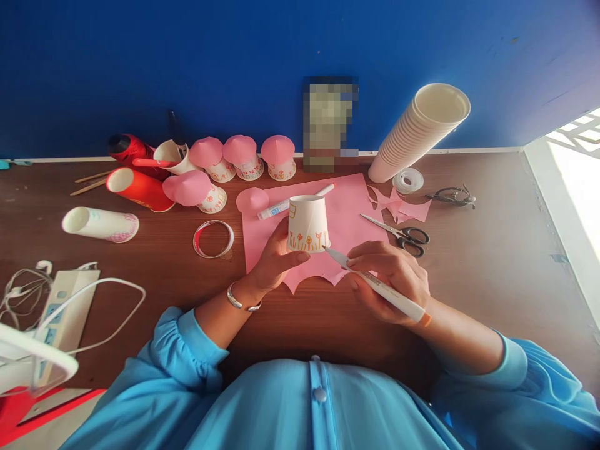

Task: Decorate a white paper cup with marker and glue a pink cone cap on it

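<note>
My left hand grips a white paper cup turned upside down, with orange and yellow flowers drawn round its lower edge. A small outlined shape shows higher on its left side. Held in my right hand is a white marker with an orange end; its tip is at the cup's lower right edge. Both hands are above a cut sheet of pink paper. Behind the cup lie a glue stick and a white pen-like cap or marker. Scissors rest right of the sheet.
Several decorated cups with pink cone roofs stand at the back left, near a red cup. A leaning stack of paper cups, a tape roll and pink scraps are at right. A power strip lies left.
</note>
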Tool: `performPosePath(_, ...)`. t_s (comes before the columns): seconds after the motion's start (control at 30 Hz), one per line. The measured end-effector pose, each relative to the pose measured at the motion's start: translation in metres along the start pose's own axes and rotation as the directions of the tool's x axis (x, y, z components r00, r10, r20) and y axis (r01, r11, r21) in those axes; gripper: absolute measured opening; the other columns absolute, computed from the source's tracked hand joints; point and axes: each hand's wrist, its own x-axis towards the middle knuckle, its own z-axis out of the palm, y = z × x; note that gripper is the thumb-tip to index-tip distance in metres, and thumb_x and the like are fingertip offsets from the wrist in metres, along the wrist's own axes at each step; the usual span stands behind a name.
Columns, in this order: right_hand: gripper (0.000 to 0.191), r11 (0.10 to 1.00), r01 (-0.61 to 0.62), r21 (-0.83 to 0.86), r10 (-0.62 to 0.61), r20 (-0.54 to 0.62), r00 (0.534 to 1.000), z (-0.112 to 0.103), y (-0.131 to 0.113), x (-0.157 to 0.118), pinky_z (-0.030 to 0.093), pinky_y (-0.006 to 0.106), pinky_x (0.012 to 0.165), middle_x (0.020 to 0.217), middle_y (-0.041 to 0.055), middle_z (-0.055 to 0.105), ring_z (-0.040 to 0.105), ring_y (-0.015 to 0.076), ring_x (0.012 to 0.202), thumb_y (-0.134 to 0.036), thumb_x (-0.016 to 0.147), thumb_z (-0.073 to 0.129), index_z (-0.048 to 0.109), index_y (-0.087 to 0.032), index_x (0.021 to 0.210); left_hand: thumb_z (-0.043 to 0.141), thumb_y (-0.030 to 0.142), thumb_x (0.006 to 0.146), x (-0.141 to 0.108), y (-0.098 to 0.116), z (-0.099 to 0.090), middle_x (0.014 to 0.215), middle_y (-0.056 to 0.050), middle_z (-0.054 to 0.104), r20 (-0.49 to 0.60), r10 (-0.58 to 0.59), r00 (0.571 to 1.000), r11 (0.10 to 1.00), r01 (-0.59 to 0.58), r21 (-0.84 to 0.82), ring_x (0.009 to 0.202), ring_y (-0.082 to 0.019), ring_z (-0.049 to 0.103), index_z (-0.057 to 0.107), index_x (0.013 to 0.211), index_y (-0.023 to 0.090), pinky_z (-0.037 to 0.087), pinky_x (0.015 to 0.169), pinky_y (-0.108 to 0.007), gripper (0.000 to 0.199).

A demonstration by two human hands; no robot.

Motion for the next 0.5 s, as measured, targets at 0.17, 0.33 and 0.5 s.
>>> performPosePath(0.17,0.020,1.000,0.000,-0.004,0.000,0.006,1.000,-0.0021,0.0009,0.0005,0.062,0.030,0.056,0.082,0.0052,0.075,0.075,0.0200,0.068,-0.012,0.094,0.066,0.065,-0.022,0.112,0.097,0.049,0.070,0.0013,0.0012,0.0009,0.123,-0.007,0.075,0.004,-0.025,1.000,0.999,0.025,-0.043,0.120,-0.032,0.069,0.071,0.131,0.029,0.056,0.104,-0.047,0.069)
performPosePath(0.33,0.019,1.000,-0.008,-0.013,0.008,0.000,1.000,-0.0019,0.0016,0.0012,0.061,0.030,0.056,0.082,0.0048,0.074,0.075,0.0193,0.068,-0.012,0.095,0.066,0.064,-0.022,0.110,0.093,0.047,0.076,0.0020,0.0051,0.0035,0.121,-0.008,0.078,0.064,-0.075,0.995,0.984,0.085,-0.156,0.111,-0.028,0.074,0.072,0.129,0.028,0.057,0.099,-0.045,0.061)
performPosePath(0.5,0.022,1.000,0.006,-0.009,-0.006,0.003,1.000,-0.0007,0.0011,0.0006,0.062,0.029,0.057,0.082,0.0051,0.075,0.076,0.0196,0.069,-0.010,0.094,0.067,0.065,-0.021,0.112,0.093,0.047,0.077,0.0010,0.0061,0.0032,0.119,-0.008,0.080,0.085,-0.104,0.991,0.978,0.117,-0.172,0.104,-0.027,0.075,0.074,0.126,0.027,0.058,0.098,-0.046,0.056)
